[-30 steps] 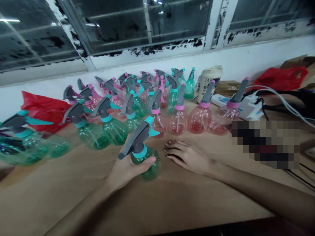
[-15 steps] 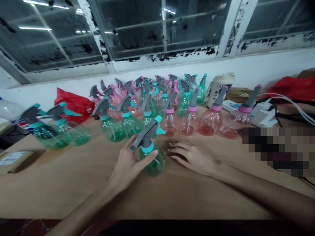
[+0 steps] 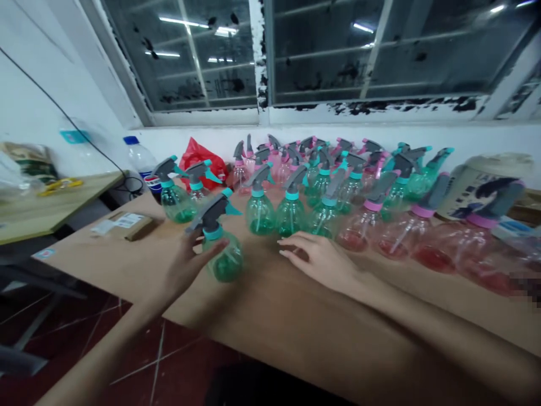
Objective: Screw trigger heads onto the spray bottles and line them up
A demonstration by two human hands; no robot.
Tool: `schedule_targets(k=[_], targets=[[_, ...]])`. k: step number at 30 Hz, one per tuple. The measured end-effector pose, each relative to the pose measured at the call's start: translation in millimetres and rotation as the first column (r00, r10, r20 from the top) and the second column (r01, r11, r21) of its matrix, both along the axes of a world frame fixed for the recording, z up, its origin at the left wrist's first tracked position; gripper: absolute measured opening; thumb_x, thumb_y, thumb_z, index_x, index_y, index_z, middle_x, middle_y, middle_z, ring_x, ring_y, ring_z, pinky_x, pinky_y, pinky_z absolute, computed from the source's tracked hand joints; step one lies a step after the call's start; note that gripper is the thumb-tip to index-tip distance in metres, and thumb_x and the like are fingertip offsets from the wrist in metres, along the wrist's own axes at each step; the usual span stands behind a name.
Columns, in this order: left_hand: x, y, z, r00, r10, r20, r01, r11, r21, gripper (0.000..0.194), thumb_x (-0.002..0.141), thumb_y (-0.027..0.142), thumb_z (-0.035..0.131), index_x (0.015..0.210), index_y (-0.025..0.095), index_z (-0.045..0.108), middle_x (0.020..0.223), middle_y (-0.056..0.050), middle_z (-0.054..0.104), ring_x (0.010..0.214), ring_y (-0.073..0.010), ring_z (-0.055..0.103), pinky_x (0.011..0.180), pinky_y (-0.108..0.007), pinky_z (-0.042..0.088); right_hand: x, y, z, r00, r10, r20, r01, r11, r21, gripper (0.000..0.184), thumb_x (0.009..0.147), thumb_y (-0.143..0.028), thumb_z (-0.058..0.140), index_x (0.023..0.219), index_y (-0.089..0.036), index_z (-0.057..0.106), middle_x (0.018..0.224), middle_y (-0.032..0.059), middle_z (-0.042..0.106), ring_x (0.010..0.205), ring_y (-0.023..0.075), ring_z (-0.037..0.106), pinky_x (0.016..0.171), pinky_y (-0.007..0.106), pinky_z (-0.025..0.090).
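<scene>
My left hand [image 3: 192, 262] is wrapped round a green spray bottle [image 3: 228, 260] with a grey trigger head and turquoise collar, near the left part of the table. The thumb lies across its front; the other fingers are mostly hidden behind it. My right hand [image 3: 319, 259] holds nothing, its fingers apart and pointing left, just in front of the standing bottles. Closest to it are another green spray bottle [image 3: 290, 217] and a pink spray bottle [image 3: 357, 231]. Two more green bottles, one of them a green spray bottle [image 3: 174, 203], stand behind the held one.
Several pink and green spray bottles crowd along the wall behind. A red plastic bag [image 3: 198, 160], a cola bottle [image 3: 147, 169] and a small cardboard box [image 3: 127, 225] are at left. A paper cup [image 3: 482, 183] stands at right. Beyond the table's left edge is another table [image 3: 63, 211].
The camera view has turned left, bringing the side table and floor into sight. My left hand has carried the green spray bottle leftward, towards the two green bottles. My right hand stays open.
</scene>
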State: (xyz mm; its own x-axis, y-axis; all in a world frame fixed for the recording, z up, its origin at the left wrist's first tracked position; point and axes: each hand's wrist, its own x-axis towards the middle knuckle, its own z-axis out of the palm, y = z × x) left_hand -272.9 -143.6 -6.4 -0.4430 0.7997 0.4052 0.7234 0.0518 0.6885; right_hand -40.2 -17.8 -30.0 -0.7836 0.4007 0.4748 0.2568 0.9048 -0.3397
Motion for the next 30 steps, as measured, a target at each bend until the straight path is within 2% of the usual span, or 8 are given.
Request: schedule_targets(k=[2, 4, 8, 13, 20, 24, 28, 30], targets=[[-18, 5, -6.3, 0.997, 0.076, -0.03, -0.074, 0.996, 0.055, 0.031, 0.073, 0.047, 0.06, 0.084, 0.017, 0.059, 0.092, -0.008, 0.065, 0.093, -0.0267, 0.06, 0.084, -0.043, 0.047, -17, 3, 9.2, 0.997, -0.063, -0.032, 0.064, 0.998, 0.004, 0.026, 0.088, -0.029, 0.046, 0.109, -0.022, 0.061, 0.103, 0.0032, 0.066, 0.07, 0.0151, 0.065, 0.069, 0.033, 0.053], [-32, 15, -14.2, 0.987, 0.139, -0.074, -0.13, 0.984, 0.119, 0.032, 0.076, 0.047, 0.058, 0.09, 0.018, 0.057, 0.094, -0.006, 0.063, 0.092, -0.0244, 0.059, 0.084, -0.04, 0.047, -33, 7, 16.5, 0.99, -0.128, -0.065, 0.129, 0.992, 0.011, 0.03, 0.087, -0.032, 0.047, 0.112, -0.021, 0.06, 0.099, 0.0045, 0.068, 0.064, 0.0162, 0.063, 0.067, 0.035, 0.052], [-47, 39, -23.6, 0.965, 0.194, -0.175, -0.166, 0.973, 0.164, 0.036, 0.077, 0.05, 0.058, 0.095, 0.019, 0.057, 0.091, -0.006, 0.062, 0.083, -0.0215, 0.06, 0.075, -0.035, 0.048, -62, 19, 21.6, 0.966, -0.23, -0.119, 0.234, 0.972, 0.022, 0.036, 0.086, -0.035, 0.047, 0.114, -0.018, 0.059, 0.1, 0.0097, 0.068, 0.073, 0.0223, 0.065, 0.073, 0.042, 0.051], [-43, 61, -17.7, 0.938, 0.194, -0.287, -0.155, 0.976, 0.151, 0.038, 0.079, 0.052, 0.056, 0.096, 0.018, 0.056, 0.091, -0.008, 0.061, 0.082, -0.0225, 0.059, 0.07, -0.033, 0.047, -87, 30, 18.9, 0.936, -0.317, -0.152, 0.323, 0.946, 0.019, 0.044, 0.085, -0.037, 0.047, 0.124, -0.017, 0.053, 0.098, 0.0123, 0.068, 0.081, 0.0268, 0.065, 0.07, 0.045, 0.052], [-40, 73, -9.0, 0.89, 0.189, -0.416, -0.159, 0.982, 0.105, 0.035, 0.082, 0.049, 0.053, 0.097, 0.018, 0.054, 0.091, -0.009, 0.061, 0.087, -0.0253, 0.058, 0.073, -0.035, 0.046, -103, 36, 23.7, 0.938, -0.298, -0.178, 0.275, 0.951, -0.139, 0.046, 0.083, -0.039, 0.049, 0.124, -0.018, 0.052, 0.121, 0.0142, 0.058, 0.057, 0.0179, 0.062, 0.064, 0.041, 0.053], [-43, 78, -9.3, 0.87, 0.201, -0.451, -0.176, 0.979, 0.098, 0.038, 0.083, 0.052, 0.049, 0.098, 0.018, 0.054, 0.093, -0.01, 0.061, 0.088, -0.0267, 0.059, 0.07, -0.036, 0.046, -112, 38, 24.8, 0.925, -0.338, -0.171, 0.304, 0.932, -0.199, 0.055, 0.082, -0.04, 0.049, 0.131, -0.015, 0.044, 0.114, 0.0159, 0.061, 0.06, 0.0199, 0.063, 0.066, 0.042, 0.052], [-47, 84, -8.6, 0.859, 0.199, -0.472, -0.18, 0.98, 0.086, 0.04, 0.083, 0.055, 0.047, 0.097, 0.018, 0.054, 0.091, -0.01, 0.061, 0.085, -0.0265, 0.06, 0.066, -0.034, 0.046, -120, 42, 25.6, 0.912, -0.398, -0.102, 0.367, 0.901, -0.233, 0.065, 0.081, -0.041, 0.051, 0.134, -0.008, 0.035, 0.115, 0.0204, 0.058, 0.068, 0.0235, 0.064, 0.067, 0.042, 0.051], [-50, 87, -8.0, 0.855, 0.196, -0.48, -0.18, 0.98, 0.078, 0.04, 0.083, 0.055, 0.048, 0.096, 0.018, 0.054, 0.09, -0.009, 0.062, 0.084, -0.0259, 0.06, 0.066, -0.034, 0.046, -125, 44, 25.8, 0.905, -0.422, -0.061, 0.397, 0.886, -0.241, 0.065, 0.081, -0.039, 0.052, 0.133, -0.005, 0.035, 0.107, 0.0206, 0.062, 0.069, 0.0241, 0.064, 0.066, 0.04, 0.05]])
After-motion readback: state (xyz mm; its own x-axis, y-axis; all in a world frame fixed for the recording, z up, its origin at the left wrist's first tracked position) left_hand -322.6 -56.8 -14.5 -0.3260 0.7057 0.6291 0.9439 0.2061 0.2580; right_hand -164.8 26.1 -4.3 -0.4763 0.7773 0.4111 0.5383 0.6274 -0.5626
